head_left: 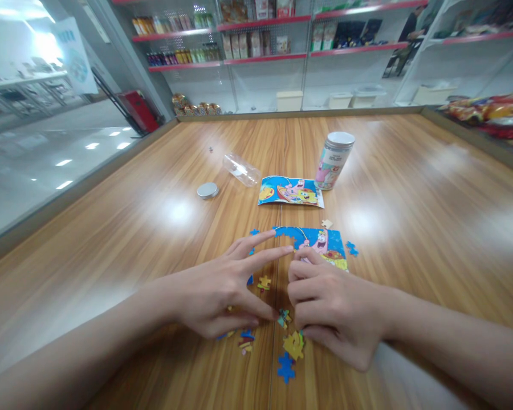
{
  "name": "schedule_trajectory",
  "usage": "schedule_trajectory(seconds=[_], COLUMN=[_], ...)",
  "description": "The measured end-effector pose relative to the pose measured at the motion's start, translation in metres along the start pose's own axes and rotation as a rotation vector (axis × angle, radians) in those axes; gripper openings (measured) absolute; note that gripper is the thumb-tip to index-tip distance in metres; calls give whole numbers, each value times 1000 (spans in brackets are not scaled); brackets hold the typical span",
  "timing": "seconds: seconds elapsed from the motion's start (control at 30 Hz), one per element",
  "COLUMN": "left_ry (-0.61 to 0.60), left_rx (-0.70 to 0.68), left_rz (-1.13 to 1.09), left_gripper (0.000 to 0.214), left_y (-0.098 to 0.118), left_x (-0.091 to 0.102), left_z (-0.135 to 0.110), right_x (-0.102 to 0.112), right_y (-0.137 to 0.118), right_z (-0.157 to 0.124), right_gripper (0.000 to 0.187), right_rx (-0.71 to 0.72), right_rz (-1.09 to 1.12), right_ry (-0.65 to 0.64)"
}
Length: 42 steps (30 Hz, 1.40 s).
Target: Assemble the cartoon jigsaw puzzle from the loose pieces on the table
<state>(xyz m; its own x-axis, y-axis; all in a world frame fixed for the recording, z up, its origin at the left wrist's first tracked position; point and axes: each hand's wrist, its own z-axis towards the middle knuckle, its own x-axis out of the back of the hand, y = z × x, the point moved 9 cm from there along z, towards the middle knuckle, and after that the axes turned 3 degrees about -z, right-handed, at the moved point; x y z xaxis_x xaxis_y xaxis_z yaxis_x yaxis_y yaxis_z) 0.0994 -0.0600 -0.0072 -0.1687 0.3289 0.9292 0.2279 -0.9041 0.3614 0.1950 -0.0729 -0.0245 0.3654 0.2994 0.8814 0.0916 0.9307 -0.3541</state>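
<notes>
A partly built cartoon jigsaw puzzle [325,244] lies on the wooden table [154,228]. My left hand [222,287] rests over loose pieces, fingers stretched out, its index finger reaching the puzzle's left edge. My right hand [331,307] sits curled beside it, fingertips pressed together at the puzzle's lower left edge; what they pinch is hidden. Loose puzzle pieces [293,344] lie between and below both hands.
A printed reference picture [290,191] lies beyond the puzzle. A cartoon tin can [333,160] stands upright behind it. A clear plastic tube [241,169] lies on its side, and a round metal lid [207,190] sits to the left. Shelves of goods line the back wall.
</notes>
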Motion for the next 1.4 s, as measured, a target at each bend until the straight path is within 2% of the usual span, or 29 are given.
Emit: schedule_trajectory(seconds=[0.1, 0.2, 0.3, 0.5, 0.77, 0.83, 0.93, 0.97, 1.03, 1.23, 1.4], left_ry=[52, 194, 244, 210, 166, 206, 367, 416, 439, 313, 329], left_rx=[50, 161, 223, 238, 174, 190, 314, 355, 399, 323, 327], left_rz=[14, 89, 166, 172, 105, 122, 214, 241, 265, 285, 289], left_gripper=[32, 36, 33, 21, 15, 10, 1, 2, 5, 35, 41], left_y=[-8, -26, -42, -53, -43, -46, -61, -67, -77, -86, -93], left_x=[8, 25, 34, 32, 17, 19, 33, 37, 38, 16, 12], left_z=[-5, -17, -26, -31, -23, -23, -31, -36, -41, -41, -43], right_x=[6, 11, 8, 8, 13, 15, 18, 18, 19, 21, 21], right_y=[0, 5, 6, 4, 4, 4, 6, 7, 9, 9, 9], right_z=[1, 2, 3, 3, 5, 4, 3, 2, 1, 1, 1], right_gripper=[4, 8, 11, 13, 14, 14, 13, 13, 13, 14, 15], right_rx=[-2, -55, -75, -61, -66, -61, -80, -89, -99, -105, -108], right_rz=[-37, -90, -104, -106, -108, -112, -129, -135, -140, -133, -128], right_ry=[60, 120, 109, 98, 141, 168, 199, 208, 219, 252, 260])
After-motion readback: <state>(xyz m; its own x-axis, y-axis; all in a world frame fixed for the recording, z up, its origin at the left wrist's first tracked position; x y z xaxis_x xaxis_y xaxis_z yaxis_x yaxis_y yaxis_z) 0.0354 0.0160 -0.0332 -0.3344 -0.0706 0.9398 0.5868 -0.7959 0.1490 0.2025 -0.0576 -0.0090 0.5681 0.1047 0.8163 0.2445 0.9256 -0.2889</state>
